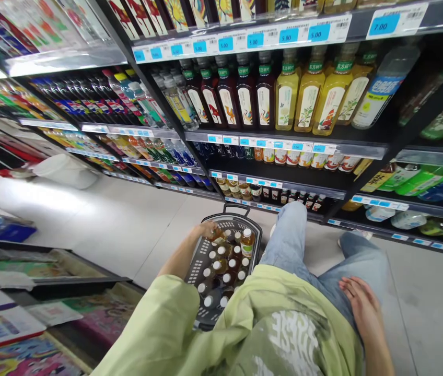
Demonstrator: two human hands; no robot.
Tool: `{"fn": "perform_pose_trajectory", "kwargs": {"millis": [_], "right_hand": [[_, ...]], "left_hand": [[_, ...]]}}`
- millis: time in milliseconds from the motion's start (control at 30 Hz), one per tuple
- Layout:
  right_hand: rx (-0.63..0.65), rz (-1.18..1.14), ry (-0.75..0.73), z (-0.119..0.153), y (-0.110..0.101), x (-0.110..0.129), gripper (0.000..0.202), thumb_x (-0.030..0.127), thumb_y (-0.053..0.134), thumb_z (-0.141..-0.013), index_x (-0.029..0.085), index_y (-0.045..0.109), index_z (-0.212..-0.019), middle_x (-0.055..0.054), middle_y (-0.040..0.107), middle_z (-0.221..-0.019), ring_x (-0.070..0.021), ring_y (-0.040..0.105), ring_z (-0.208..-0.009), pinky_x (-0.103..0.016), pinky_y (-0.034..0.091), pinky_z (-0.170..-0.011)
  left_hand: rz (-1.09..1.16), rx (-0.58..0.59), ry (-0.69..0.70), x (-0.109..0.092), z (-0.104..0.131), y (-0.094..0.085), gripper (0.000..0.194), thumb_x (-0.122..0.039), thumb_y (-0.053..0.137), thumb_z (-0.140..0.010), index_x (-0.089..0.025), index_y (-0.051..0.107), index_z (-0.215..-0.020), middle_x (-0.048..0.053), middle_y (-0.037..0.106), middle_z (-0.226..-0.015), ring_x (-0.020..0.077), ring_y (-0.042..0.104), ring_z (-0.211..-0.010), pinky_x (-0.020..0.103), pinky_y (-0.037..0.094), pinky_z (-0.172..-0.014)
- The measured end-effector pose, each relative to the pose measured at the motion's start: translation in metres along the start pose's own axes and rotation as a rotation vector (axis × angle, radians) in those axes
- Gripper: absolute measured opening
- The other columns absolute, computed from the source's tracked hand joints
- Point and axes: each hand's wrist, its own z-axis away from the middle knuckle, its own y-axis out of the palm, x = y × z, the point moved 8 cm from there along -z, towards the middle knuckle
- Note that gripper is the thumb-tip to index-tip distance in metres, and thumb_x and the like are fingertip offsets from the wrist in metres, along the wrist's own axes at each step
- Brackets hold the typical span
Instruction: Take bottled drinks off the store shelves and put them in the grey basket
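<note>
My left hand point(209, 230) is closed round an amber bottle point(218, 239) at the far left part of a dark grey basket point(196, 269) on the floor. Several white-capped bottles point(227, 278) stand packed upright inside it. One amber bottle with a pale label point(247, 243) sits higher than the others, near the basket's right rim. My right hand point(361, 298) lies on my jeans at the thigh, fingers extended, holding nothing.
Drink shelves point(284, 141) with price tags run across the front, bottles on several levels. A white tub point(66, 170) sits on the floor at left. Low display bins point(88, 277) flank the lower left. Tiled floor point(127, 224) lies between.
</note>
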Motion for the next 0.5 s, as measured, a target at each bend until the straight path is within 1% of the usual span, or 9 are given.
{"fn": "perform_pose_trajectory", "kwargs": {"millis": [67,133,267,400,500], "right_hand": [[-0.026,-0.004,0.002,0.002,0.000,0.001,0.043,0.046,0.092,-0.059,0.024,0.075,-0.092,-0.005,0.081,-0.088,-0.0229,0.077,-0.081,-0.037,0.066,-0.081],[-0.047,-0.011,0.005,0.003,0.001,0.003,0.045,0.046,0.093,-0.057,0.023,0.075,-0.091,-0.005,0.082,-0.086,-0.0223,0.077,-0.079,-0.036,0.066,-0.080],[-0.044,-0.025,0.005,0.004,0.006,0.005,0.047,0.048,0.095,-0.056,0.022,0.074,-0.090,-0.005,0.082,-0.085,-0.0212,0.077,-0.078,-0.034,0.065,-0.079],[-0.019,-0.043,0.028,0.005,0.013,0.003,0.049,0.050,0.096,-0.057,0.021,0.075,-0.091,-0.007,0.082,-0.088,-0.0225,0.077,-0.079,-0.035,0.066,-0.079],[-0.005,-0.091,0.028,0.003,0.019,0.002,0.051,0.050,0.098,-0.055,0.020,0.075,-0.089,-0.007,0.082,-0.087,-0.0231,0.077,-0.078,-0.036,0.066,-0.078]], "left_hand": [[-0.002,0.019,0.004,-0.004,-0.008,0.001,0.019,-0.024,0.068,-0.069,-0.021,0.049,-0.072,-0.003,0.057,-0.069,0.0131,0.053,-0.070,0.021,0.042,-0.070],[-0.005,0.046,0.000,-0.009,-0.017,0.003,0.021,-0.024,0.071,-0.065,-0.021,0.051,-0.072,-0.002,0.059,-0.069,0.0143,0.054,-0.071,0.022,0.044,-0.071],[-0.022,0.099,0.012,-0.021,-0.031,0.009,0.018,-0.022,0.069,-0.061,-0.019,0.055,-0.073,0.000,0.059,-0.067,0.0168,0.057,-0.071,0.026,0.045,-0.072],[-0.076,0.126,0.042,-0.030,-0.028,0.010,0.022,-0.018,0.065,-0.054,-0.020,0.054,-0.073,0.001,0.060,-0.069,0.0207,0.059,-0.073,0.030,0.046,-0.071],[-0.125,0.125,0.081,-0.034,-0.022,0.001,0.025,-0.017,0.062,-0.048,-0.021,0.051,-0.070,0.001,0.060,-0.069,0.0229,0.060,-0.072,0.032,0.047,-0.070]]}}
